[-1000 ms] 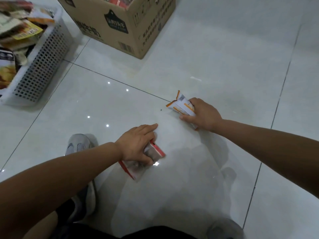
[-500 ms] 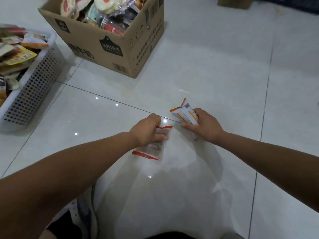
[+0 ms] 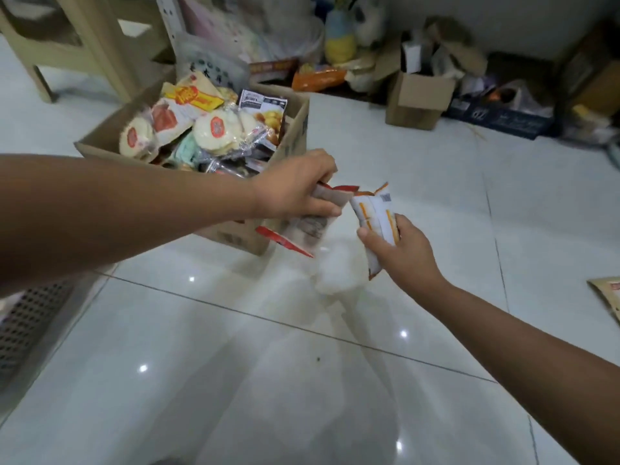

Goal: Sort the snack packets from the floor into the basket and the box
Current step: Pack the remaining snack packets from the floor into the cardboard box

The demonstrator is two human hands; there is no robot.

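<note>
Snack packets, 2 of them, are held above the floor [image 3: 235,380], one per hand, in front of the box [image 3: 297,135]. Nearest, btm left: a corner of the white mesh basket [image 3: 30,323], mostly cut off by the frame edge. Next, the right hand [image 3: 402,253], fingers & thumb curled round the lower half of a white packet w/ orange stripes [image 3: 375,213], held roughly upright, barcode near its top. Just left & a bit further out, the left hand [image 3: 295,189] pinches the top of a clear packet w/ red edges [image 3: 308,229], which hangs tilted in front of the box's near corner. The 2 packets' top corners are v. close; can't tell if they touch. Behind the left hand the box stands open, piled w/ packets: round white cakes w/ red labels, a yellow-red one, a black-white one at the back. Right edge, mid-distance: a tan packet [image 3: 609,293] flat on the floor, partly cut off. Far: pale wooden furniture legs [image 3: 84,38] top left, a small open carton [image 3: 416,102], an orange bag [image 3: 317,78], blurred clutter along the wall.
</note>
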